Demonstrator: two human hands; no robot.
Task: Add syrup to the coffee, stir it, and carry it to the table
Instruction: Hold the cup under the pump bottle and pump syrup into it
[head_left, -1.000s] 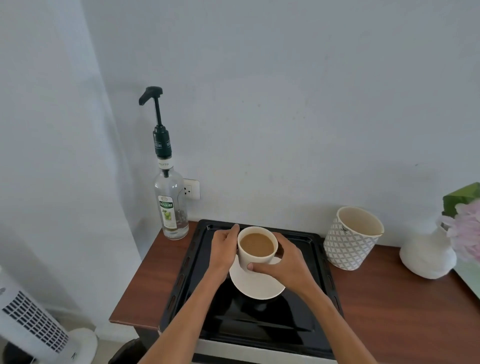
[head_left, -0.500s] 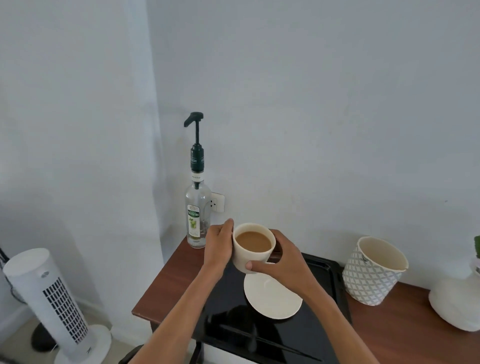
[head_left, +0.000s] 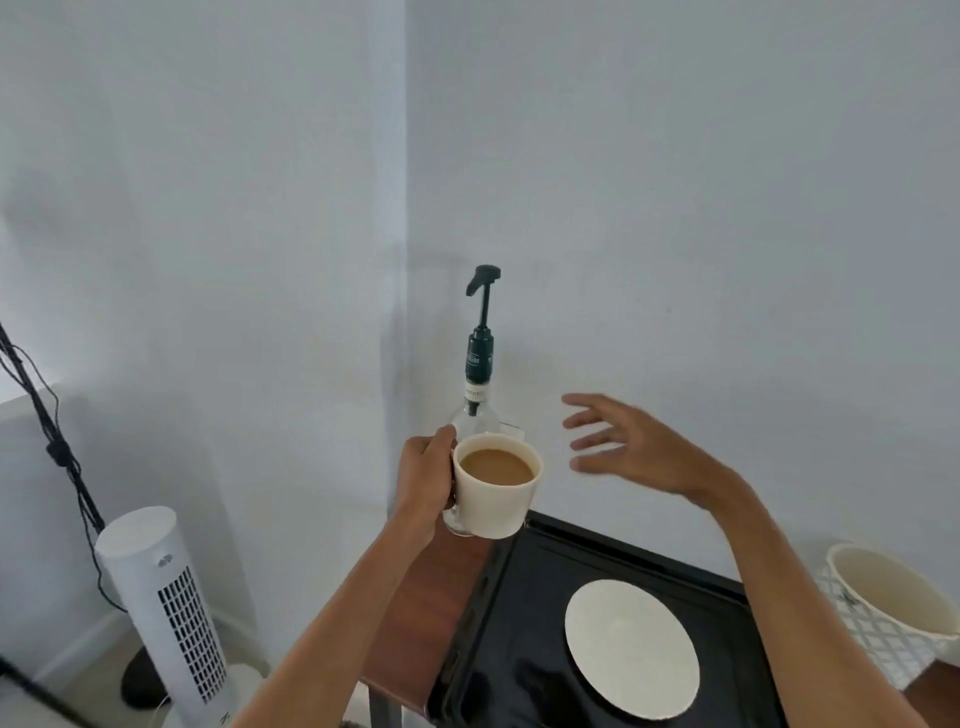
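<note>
Left grip (head_left: 423, 480) grasps coffee cup (head_left: 496, 491), lifted off saucer (head_left: 631, 642) toward syrup bottle (head_left: 478, 364); right hand (head_left: 631, 449) released, open.

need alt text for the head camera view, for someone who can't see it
A person's left hand holds a cream cup of milky coffee up in front of a pump-top syrup bottle, while the open right hand reaches toward the pump. Below, a saucer sits on a black tray.
</note>
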